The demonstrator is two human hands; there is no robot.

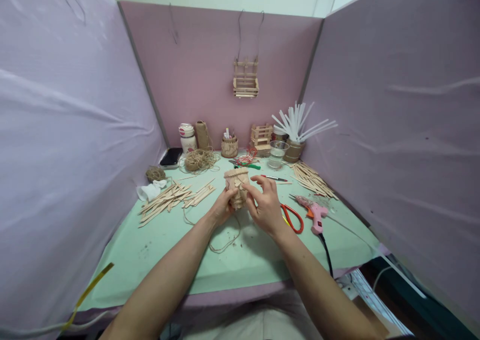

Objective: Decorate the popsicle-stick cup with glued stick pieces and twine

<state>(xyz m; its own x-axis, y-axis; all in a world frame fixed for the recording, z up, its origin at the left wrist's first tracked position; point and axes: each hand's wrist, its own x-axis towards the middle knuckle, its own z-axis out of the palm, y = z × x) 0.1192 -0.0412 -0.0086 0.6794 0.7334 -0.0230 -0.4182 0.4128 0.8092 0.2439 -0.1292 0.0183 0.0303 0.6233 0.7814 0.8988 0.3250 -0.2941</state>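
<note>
Above the middle of the table I have a small wooden pot (233,176), roughly upright, with a braided-looking rim and light raised pieces on its front. My left hand (224,206) is closed around its lower left side. My right hand (265,202) is at its right front; the index fingertip touches a raised piece there, and the other fingers are apart. Whether a small piece is pinched under the fingertip I cannot tell. A loose length of twine (225,248) lies on the cloth below the pot.
Red-handled scissors (296,220) and a pink glue gun (318,214) lie to the right. Wooden sticks (165,203) are spread on the left, with more sticks (313,180) on the right. Behind are a twine bundle (200,160), a clear cup (277,155) and white glue sticks (296,122).
</note>
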